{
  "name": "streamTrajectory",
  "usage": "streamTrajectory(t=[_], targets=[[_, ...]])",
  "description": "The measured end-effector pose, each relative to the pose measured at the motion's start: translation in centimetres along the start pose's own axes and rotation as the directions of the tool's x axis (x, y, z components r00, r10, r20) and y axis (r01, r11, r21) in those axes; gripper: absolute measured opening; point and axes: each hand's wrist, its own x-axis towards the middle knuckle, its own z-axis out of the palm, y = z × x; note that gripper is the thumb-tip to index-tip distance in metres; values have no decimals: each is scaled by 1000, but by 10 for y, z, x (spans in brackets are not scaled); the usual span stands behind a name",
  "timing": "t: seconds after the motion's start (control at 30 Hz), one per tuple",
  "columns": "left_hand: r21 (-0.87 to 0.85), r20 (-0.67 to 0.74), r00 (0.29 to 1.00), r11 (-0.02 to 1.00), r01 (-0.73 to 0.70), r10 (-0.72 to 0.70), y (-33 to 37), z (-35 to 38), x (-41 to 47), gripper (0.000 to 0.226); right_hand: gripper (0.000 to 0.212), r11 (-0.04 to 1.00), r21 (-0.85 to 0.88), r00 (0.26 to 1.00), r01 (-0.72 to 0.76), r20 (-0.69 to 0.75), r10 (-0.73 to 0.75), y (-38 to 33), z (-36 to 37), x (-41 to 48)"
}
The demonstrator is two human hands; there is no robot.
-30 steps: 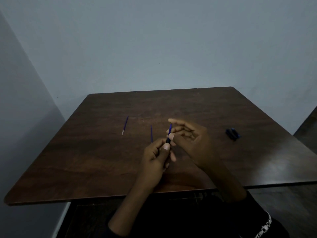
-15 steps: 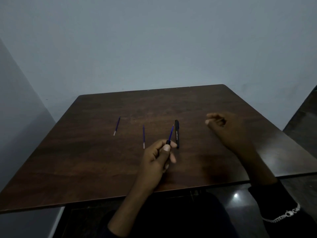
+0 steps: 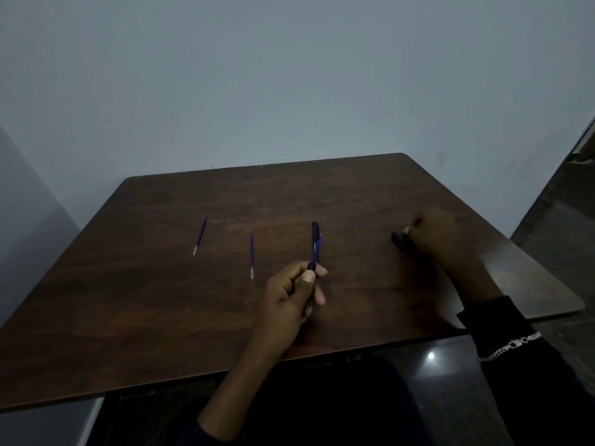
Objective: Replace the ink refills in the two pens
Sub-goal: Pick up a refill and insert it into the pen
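Note:
My left hand (image 3: pixel 294 289) grips a black pen barrel with a blue refill (image 3: pixel 316 251) sticking out of its top, pointing away from me. Behind it a second black pen (image 3: pixel 314 231) lies on the dark wooden table (image 3: pixel 128 300). Two loose blue refills lie to the left, one (image 3: pixel 251 255) near the middle and one (image 3: pixel 200 235) further left. My right hand (image 3: pixel 434 235) rests at the right, its fingertips touching small dark pen parts (image 3: pixel 398 240); whether it grips them is unclear.
The table stands against a pale wall (image 3: pixel 289 75), with its front edge close to my body. A dark floor (image 3: pixel 557 220) shows past the right edge. A bracelet (image 3: pixel 512 344) is on my right wrist.
My right hand left the pen in my left hand and moved right to the dark pen parts. The second black pen came into view. My left hand stayed put.

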Motion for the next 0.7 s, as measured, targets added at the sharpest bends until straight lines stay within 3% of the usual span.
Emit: streamTrajectory(t=[0.13, 0.4, 0.5, 0.53, 0.6, 0.7], targets=[[6, 11, 1000, 1000, 1, -1, -2, -1, 0, 24, 16, 1000, -21, 997, 2, 79, -1, 2, 0, 7], [12, 18, 1000, 1000, 23, -23, -3, -3, 0, 25, 34, 977, -213, 981, 9, 190, 32, -8, -12, 20], [16, 13, 999, 999, 30, -30, -3, -3, -2, 25, 35, 982, -188, 993, 9, 121, 14, -3, -20, 15], [18, 12, 999, 999, 31, -31, -2, -3, -1, 24, 34, 995, -96, 997, 26, 81, -18, -2, -22, 12], [32, 13, 999, 999, 35, -36, -2, -2, -1, 25, 24, 955, 284, 993, 82, 57, -103, -6, -24, 0], [52, 36, 999, 998, 38, -40, -3, 0, -1, 26, 10, 599, 799, 957, 59, 125, -260, -32, -28, -34]])
